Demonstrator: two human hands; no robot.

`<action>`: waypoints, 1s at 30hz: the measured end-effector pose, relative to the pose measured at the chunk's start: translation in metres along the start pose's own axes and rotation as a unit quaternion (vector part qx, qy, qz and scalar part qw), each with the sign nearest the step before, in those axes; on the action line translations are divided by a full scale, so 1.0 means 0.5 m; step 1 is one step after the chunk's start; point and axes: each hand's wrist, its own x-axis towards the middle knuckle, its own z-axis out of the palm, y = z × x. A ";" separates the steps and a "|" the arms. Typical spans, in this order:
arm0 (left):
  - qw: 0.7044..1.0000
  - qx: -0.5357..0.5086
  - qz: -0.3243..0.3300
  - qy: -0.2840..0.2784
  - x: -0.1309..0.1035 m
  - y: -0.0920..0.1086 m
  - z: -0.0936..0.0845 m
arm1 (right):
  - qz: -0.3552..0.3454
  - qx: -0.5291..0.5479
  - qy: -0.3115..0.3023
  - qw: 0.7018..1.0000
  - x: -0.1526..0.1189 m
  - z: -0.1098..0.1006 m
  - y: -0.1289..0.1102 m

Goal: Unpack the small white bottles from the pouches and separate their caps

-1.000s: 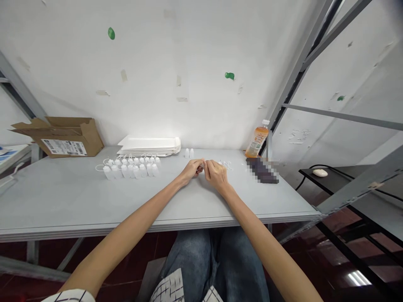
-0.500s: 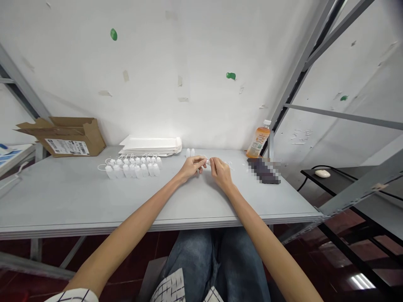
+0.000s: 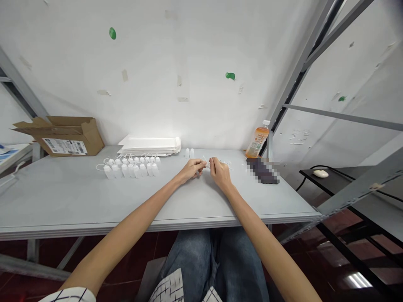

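Observation:
My left hand (image 3: 192, 169) is closed, its thumb and fingers pinching a small white piece (image 3: 208, 165) above the grey table (image 3: 132, 201). A thin white strand stands up by its fingertips. Close beside it, my right hand (image 3: 220, 170) is also closed in a pinch; its fingers hide what they hold. Several thin white loops (image 3: 228, 163) lie behind and right of the right hand. Two small white bottle-shaped pieces (image 3: 189, 153) stand beyond my left hand. To the left, more white bottle-shaped pieces (image 3: 136, 170) stand in two rows, some with white loops on top.
Flat white packets (image 3: 149, 145) are stacked against the wall. An open cardboard box (image 3: 71, 136) sits at the back left. On the right stand an orange drink bottle (image 3: 258, 139) and a blurred dark object (image 3: 263, 170). A metal frame post (image 3: 291, 92) rises by the table's right end.
My fingertips have drawn slightly apart, and the white piece and strand between them show more. The whole view has shifted a little. The standing white pieces have stayed in place.

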 end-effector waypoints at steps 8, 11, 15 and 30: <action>0.998 -0.045 -0.032 -0.008 0.001 0.001 0.009 | -0.042 -0.032 0.000 0.999 0.000 -0.005 -0.012; 0.999 -0.040 -0.024 -0.003 0.001 -0.003 0.008 | -0.049 -0.022 -0.003 0.999 0.001 -0.008 -0.014; 0.999 -0.029 0.008 0.027 0.001 -0.002 0.006 | -0.028 -0.007 -0.005 1.000 0.002 -0.009 -0.010; 0.999 -0.039 -0.022 -0.008 0.002 0.001 0.006 | 0.033 0.037 0.002 0.999 0.004 -0.003 -0.001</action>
